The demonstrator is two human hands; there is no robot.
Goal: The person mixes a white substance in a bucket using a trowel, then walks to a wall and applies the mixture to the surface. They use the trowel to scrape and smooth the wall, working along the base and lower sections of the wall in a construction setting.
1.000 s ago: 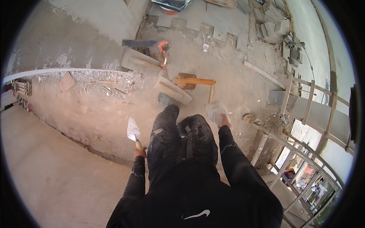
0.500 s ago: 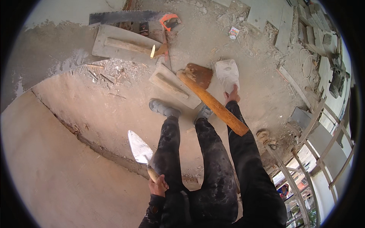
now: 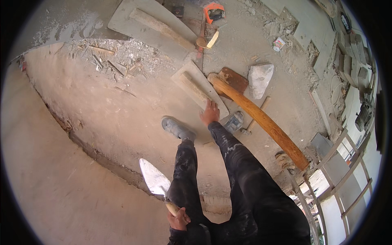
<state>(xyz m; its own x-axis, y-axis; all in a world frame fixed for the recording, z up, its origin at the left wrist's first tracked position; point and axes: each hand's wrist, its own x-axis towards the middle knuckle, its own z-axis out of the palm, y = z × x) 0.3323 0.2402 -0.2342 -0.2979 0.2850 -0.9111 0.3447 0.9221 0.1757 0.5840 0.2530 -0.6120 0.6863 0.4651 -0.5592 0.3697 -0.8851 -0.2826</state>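
The left hand [image 3: 178, 219] grasped a pointed trowel [image 3: 155, 177] by its wooden handle. The right hand [image 3: 210, 113] reached over a flat float [image 3: 197, 86] on the dusty floor [image 3: 143, 108], beside a rusty-bladed tool [image 3: 261, 117]; whether it gripped, I cannot tell.

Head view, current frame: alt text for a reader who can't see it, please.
A person's left hand grips a pointed trowel by its wooden handle, while the right hand is at a small float on a dusty floor, contact unclear. Nearby lie a long-handled tool and a larger float.
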